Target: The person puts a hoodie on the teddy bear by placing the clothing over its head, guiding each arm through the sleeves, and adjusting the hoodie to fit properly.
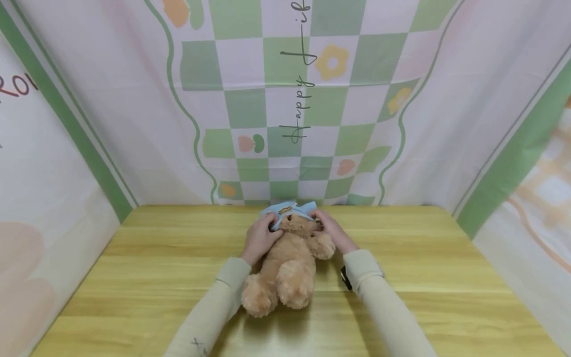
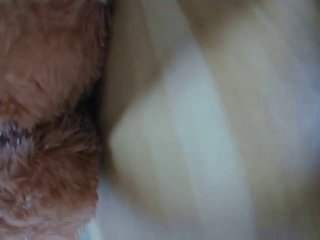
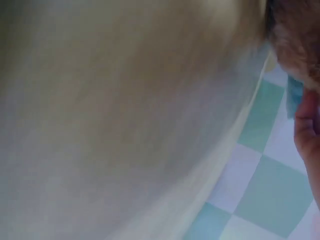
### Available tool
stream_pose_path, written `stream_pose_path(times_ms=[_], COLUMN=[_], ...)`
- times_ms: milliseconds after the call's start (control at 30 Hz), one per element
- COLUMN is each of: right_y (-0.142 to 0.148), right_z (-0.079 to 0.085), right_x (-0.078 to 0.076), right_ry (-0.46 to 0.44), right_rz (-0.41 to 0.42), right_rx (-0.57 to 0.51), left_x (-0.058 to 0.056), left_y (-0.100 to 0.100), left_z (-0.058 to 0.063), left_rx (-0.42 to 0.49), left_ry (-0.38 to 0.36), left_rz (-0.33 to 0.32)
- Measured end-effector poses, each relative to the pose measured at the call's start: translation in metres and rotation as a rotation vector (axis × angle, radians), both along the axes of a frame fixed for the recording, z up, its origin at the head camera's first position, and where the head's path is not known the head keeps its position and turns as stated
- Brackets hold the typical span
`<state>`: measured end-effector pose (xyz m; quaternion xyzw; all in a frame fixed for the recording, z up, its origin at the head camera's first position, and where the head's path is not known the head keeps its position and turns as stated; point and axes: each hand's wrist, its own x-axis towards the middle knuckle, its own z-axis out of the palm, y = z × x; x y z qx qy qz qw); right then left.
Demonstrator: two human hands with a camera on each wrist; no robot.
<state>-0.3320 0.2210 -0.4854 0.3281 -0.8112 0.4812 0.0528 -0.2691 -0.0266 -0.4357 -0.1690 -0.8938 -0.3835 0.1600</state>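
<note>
A brown teddy bear (image 1: 292,255) lies on its back, its head toward the far side and its feet toward me. Light-blue cloth (image 1: 290,207) with a small brown print covers the top of its head, down close to the eyes. My left hand (image 1: 260,237) grips the cloth at the left of the head, thumb along its edge. On the opposite side my right hand (image 1: 332,232) pinches the other edge, beside the bear's raised arm. In the right wrist view, part of my right hand (image 3: 307,130) shows against the blue cloth (image 3: 294,97).
The bear lies on a wood-grain table (image 1: 178,248), near its far edge. Behind the table hangs a curtain (image 1: 285,109) with a green and white checked print. More printed cloth (image 1: 53,173) hangs at the left, and also at the right.
</note>
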Motion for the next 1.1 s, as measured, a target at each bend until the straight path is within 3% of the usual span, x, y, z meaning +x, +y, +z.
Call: stream_pose_path(times_ms=[67, 133, 200, 300, 367, 433, 500, 567, 667, 733, 867, 967, 1100], right_y=[0.005, 0.013, 0.016, 0.022, 0.018, 0.010, 0.002, -0.005, -0.012, -0.016, -0.022, -0.024, -0.023], right_z=[-0.028, -0.066, -0.083, -0.101, -0.079, -0.039, 0.005, 0.044, 0.076, 0.085, 0.087, 0.085, 0.082], right_x=[-0.027, -0.059, -0.073, -0.087, -0.069, -0.038, -0.003, 0.027, 0.050, 0.055, 0.058, 0.059, 0.058], right_ry=[0.090, 0.251, 0.254, 0.325, 0.296, 0.229, 0.102, -0.077, -0.252, -0.248, -0.119, -0.082, -0.073], right_rz=[-0.039, -0.101, -0.173, -0.198, -0.204, -0.190, -0.169, -0.152, -0.163, -0.179, -0.209, -0.211, -0.200], right_rx=[0.080, 0.149, 0.227, 0.228, 0.258, 0.276, 0.270, 0.268, 0.303, 0.374, 0.444, 0.405, 0.346], left_x=[0.001, 0.002, 0.002, 0.003, 0.003, 0.004, 0.005, 0.006, 0.006, 0.005, 0.003, 0.004, 0.006], left_y=[0.000, 0.001, 0.002, 0.003, 0.005, 0.007, 0.008, 0.010, 0.012, 0.013, 0.015, 0.017, 0.018], left_z=[-0.001, -0.001, -0.001, 0.000, 0.001, 0.004, 0.006, 0.010, 0.015, 0.019, 0.022, 0.022, 0.018], left_rx=[0.005, 0.003, -0.010, -0.030, -0.041, -0.065, -0.122, -0.206, -0.316, -0.341, -0.290, -0.260, -0.264], left_ry=[0.018, 0.048, 0.075, 0.105, 0.091, 0.064, 0.062, 0.107, 0.226, 0.248, 0.105, 0.032, 0.100], left_rz=[0.008, 0.017, 0.028, 0.033, 0.035, 0.038, 0.045, 0.056, 0.058, 0.027, -0.068, -0.071, -0.034])
